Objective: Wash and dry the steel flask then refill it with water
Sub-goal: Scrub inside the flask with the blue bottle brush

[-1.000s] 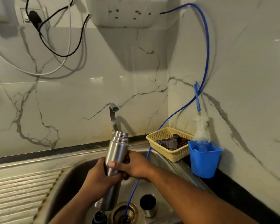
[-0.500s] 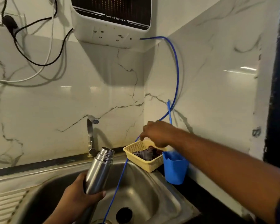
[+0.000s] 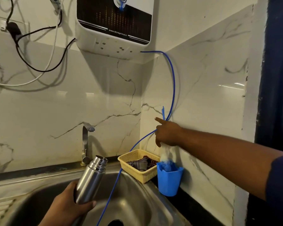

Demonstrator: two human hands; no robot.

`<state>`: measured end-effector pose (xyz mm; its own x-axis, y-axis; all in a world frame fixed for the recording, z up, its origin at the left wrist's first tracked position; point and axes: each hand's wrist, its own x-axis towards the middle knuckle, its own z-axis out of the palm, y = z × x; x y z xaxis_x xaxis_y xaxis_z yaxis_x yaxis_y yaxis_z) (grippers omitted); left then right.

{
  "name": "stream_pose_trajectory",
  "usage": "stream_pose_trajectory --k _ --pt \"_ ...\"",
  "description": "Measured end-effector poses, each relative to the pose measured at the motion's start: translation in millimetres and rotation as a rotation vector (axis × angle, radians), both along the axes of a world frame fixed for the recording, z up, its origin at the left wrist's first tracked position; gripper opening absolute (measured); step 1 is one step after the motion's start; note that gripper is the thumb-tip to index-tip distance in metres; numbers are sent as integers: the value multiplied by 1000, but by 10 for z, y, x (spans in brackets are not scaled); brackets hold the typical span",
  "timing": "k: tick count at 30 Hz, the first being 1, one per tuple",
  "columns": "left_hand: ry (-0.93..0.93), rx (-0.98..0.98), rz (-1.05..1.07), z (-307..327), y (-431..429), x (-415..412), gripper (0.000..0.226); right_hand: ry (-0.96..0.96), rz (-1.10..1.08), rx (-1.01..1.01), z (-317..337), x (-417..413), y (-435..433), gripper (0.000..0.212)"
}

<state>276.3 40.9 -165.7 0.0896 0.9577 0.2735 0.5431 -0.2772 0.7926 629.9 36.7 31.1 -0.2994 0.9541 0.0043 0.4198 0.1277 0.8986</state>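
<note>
socket (image 3: 13,30): top left of the wall, black plug in, black and white cables sagging right toward the purifier
sink (image 3: 137,193): steel basin along the bottom, drain hole at its front edge
left hand (image 3: 69,207): over the basin's left half, fingers and thumb wrapped round the flask's lower body
steel flask (image 3: 90,181): in that left hand, above the sink, tilted with the mouth up and right, no cap on
tap (image 3: 86,142): at the sink's back edge, just behind the flask mouth, not touching it
water purifier (image 3: 114,30): white box on the wall above the tap
blue tube (image 3: 173,82): loops from the purifier's underside down the corner into the basin
yellow basket (image 3: 134,170): sink's back right corner, dark cloth (image 3: 142,163) inside
right hand (image 3: 167,134): above the cup, closed round the brush handle, index finger sticking out
bottle brush (image 3: 167,154): upright, handle above the fist, white bristles below, tip inside the cup
blue cup (image 3: 168,181): on the dark counter by the sink's right rim, touching the basket
</note>
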Motion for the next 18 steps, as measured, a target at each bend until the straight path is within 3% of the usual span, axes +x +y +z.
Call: stream_pose_trajectory --k 8,18 --pt "7 -9 3 -33 -19 -20 95 -81 11 29 387 -153 -170 42" --pt "28 3 -2 -43 -44 -29 84 64 -203 -79 119 -253 -350 40"
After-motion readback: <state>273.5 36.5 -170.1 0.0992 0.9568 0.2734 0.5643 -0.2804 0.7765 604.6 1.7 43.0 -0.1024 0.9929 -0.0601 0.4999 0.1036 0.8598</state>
